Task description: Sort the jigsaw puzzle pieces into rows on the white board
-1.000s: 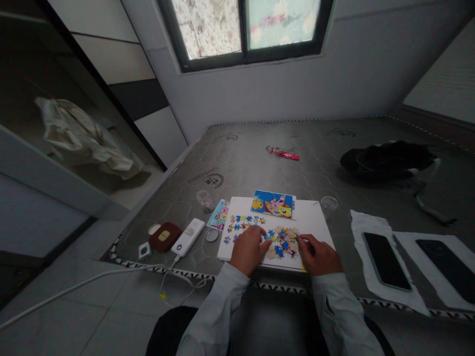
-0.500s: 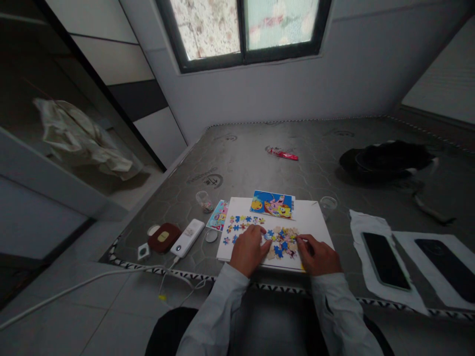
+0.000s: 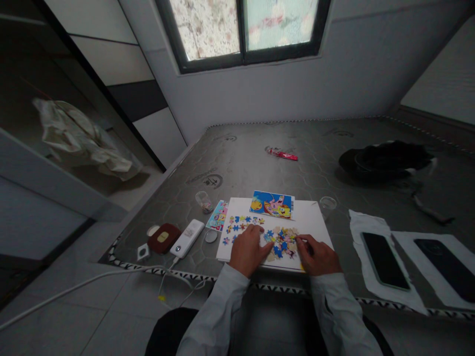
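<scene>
Pressing L hand flat on white board, open, nothing held. R hand pinching narrow at edge of jigsaw pieces, prob. on one piece, too small to tell. Pieces lying between both hands & ahead of L hand; cartoon pic card past board's far edge, ahead of grip; white power bank left of L hand; phone right of R hand.

Black phones on white cloths, white power bank, red tube on mattress.
</scene>
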